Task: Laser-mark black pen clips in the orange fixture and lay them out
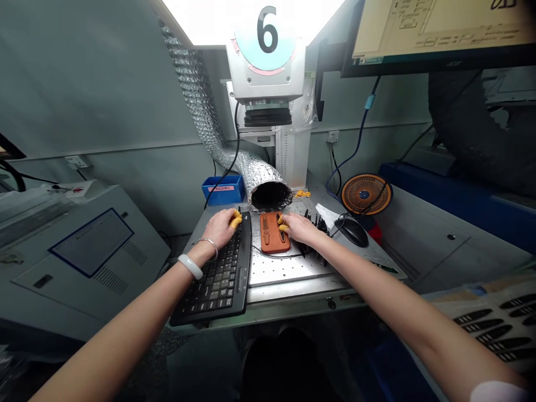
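Observation:
My left hand (pixel 221 228) is over the far end of a black keyboard (pixel 226 273). Its thumb and finger, in yellow finger cots, are curled together; a tiny dark tip shows beside them, but what they pinch is unclear. Near the middle of the metal plate (pixel 272 272) lies an orange-brown block (pixel 275 244) with long, narrow recesses. My right hand (pixel 296 228) reaches in from the right, its yellow-capped fingers closed on a slim black piece (pixel 282 234) at the block's right recess. Several more black pieces (pixel 321 226) lie in a pile just right of that hand.
A machine head (pixel 268 78) marked 6 hangs above the plate. Behind the block opens a silver duct (pixel 263 173), with a blue bin (pixel 226 191) to its left. On the right are a mouse (pixel 352 231), an orange fan (pixel 366 194) and several black pieces (pixel 494 329) on a tray.

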Tool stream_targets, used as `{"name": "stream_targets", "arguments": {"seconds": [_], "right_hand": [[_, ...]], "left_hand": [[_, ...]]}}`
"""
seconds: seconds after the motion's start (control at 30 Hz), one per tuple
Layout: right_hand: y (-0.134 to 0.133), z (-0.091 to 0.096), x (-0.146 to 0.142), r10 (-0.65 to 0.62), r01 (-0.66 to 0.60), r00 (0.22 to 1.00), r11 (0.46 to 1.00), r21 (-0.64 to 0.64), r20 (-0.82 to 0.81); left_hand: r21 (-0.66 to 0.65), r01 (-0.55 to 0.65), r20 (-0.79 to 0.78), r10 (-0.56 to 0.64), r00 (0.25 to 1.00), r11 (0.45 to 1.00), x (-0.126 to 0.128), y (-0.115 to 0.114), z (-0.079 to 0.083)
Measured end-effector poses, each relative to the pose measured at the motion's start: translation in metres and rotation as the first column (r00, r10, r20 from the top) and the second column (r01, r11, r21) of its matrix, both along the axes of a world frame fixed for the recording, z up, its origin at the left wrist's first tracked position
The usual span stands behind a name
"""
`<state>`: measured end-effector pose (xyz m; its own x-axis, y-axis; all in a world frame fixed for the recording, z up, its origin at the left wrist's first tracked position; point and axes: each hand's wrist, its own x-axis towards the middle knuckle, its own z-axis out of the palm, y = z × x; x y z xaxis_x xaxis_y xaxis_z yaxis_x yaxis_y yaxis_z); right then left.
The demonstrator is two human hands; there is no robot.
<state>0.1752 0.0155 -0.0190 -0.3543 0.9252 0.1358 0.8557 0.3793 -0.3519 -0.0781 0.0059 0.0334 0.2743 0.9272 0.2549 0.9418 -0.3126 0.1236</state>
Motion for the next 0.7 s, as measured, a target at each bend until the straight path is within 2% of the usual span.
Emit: {"name": "stream_targets", "arguments": {"seconds": [0.17, 0.33, 0.5, 0.6, 0.7], "right_hand": [[-0.01, 0.003, -0.003, -0.053, 0.054, 0.999, 0.997, 0.06, -0.011], [-0.029, 0.008, 0.002, -0.055, 0.067, 0.995, 0.985, 0.159, -0.08], [-0.042, 0.01, 0.015, -0.044, 0.059, 0.994, 0.985, 0.161, -0.096], [-0.05, 0.014, 0.021, -0.052, 0.075, 0.987, 0.986, 0.151, -0.151], [-0.064, 0.024, 0.023, -0.028, 0.069, 0.952, 0.99, 0.126, -0.306]], "left_hand": [[-0.038, -0.089, 0.021, 0.09, 0.996, 0.995, -0.02, 0.005, -0.002], [-0.082, -0.071, -0.052, 0.067, 0.996, 0.994, -0.015, 0.009, -0.009], [-0.086, -0.055, -0.097, 0.046, 0.994, 0.995, -0.007, 0.012, -0.007], [-0.049, -0.011, -0.08, 0.007, 0.997, 0.999, 0.003, 0.0, -0.001], [-0.014, 0.121, -0.063, -0.121, 0.991, 0.993, 0.024, -0.033, 0.009]]}}
